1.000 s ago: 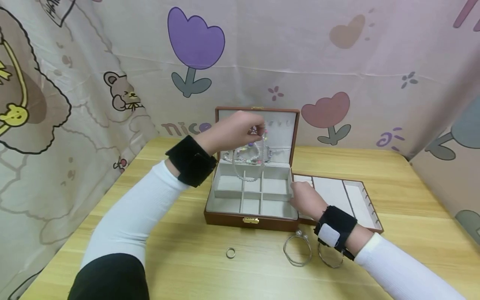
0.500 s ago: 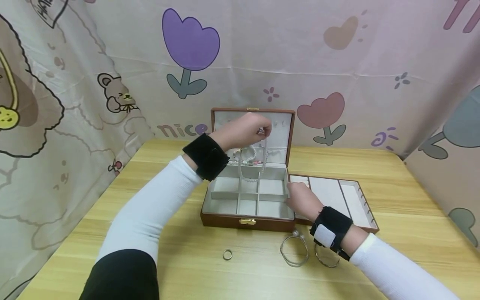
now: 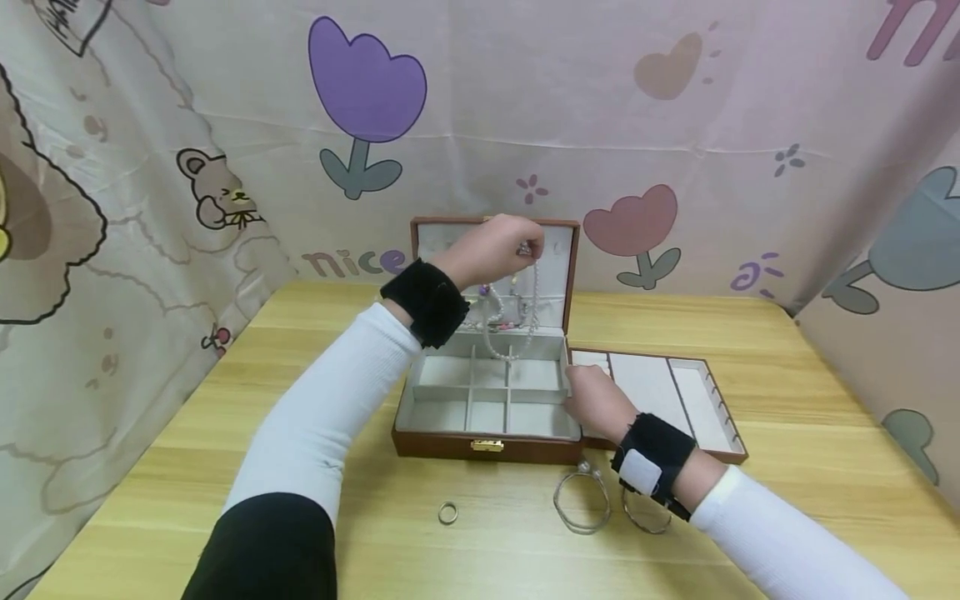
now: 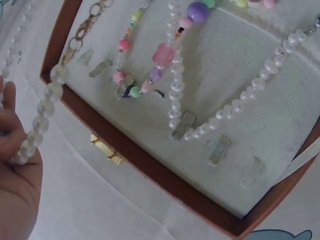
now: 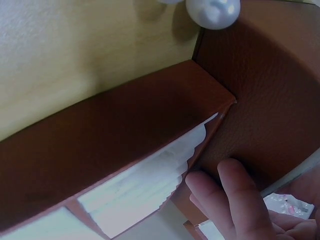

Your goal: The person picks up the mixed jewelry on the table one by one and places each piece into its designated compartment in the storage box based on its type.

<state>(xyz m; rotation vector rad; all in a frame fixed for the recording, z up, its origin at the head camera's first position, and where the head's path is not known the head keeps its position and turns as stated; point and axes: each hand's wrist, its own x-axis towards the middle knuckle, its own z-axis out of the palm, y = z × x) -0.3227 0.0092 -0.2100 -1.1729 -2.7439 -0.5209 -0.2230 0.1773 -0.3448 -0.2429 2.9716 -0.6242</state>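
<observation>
My left hand (image 3: pixel 495 248) pinches a pearl necklace (image 4: pixel 44 107) with a gold-coloured chain, raised before the upright lid (image 3: pixel 558 279) of a brown jewelry box (image 3: pixel 442 446). Below it, the strand hangs in a loop over the compartments. On the lid's clear hooks hang a colourful bead necklace (image 4: pixel 163 54) and another pearl strand (image 4: pixel 175 90), close to the left hand. My right hand (image 3: pixel 600 402) grips the box's right wall; in the right wrist view two fingers (image 5: pixel 237 190) lie on the brown outer side, the thumb over the rim.
A shallow lined tray (image 3: pixel 648 387) lies against the box's right side. In front are a silver ring (image 3: pixel 447 513), a bangle with pearl ends (image 3: pixel 582 504) and a second bangle (image 3: pixel 645 521), partly behind the right wrist. A printed cloth (image 3: pixel 480 108) hangs behind the wooden table (image 3: pixel 285 417).
The left hand has moved slightly rightward relative to the lid, the necklace loop going with it. The right hand stays at the box wall. The head view has shifted a little.
</observation>
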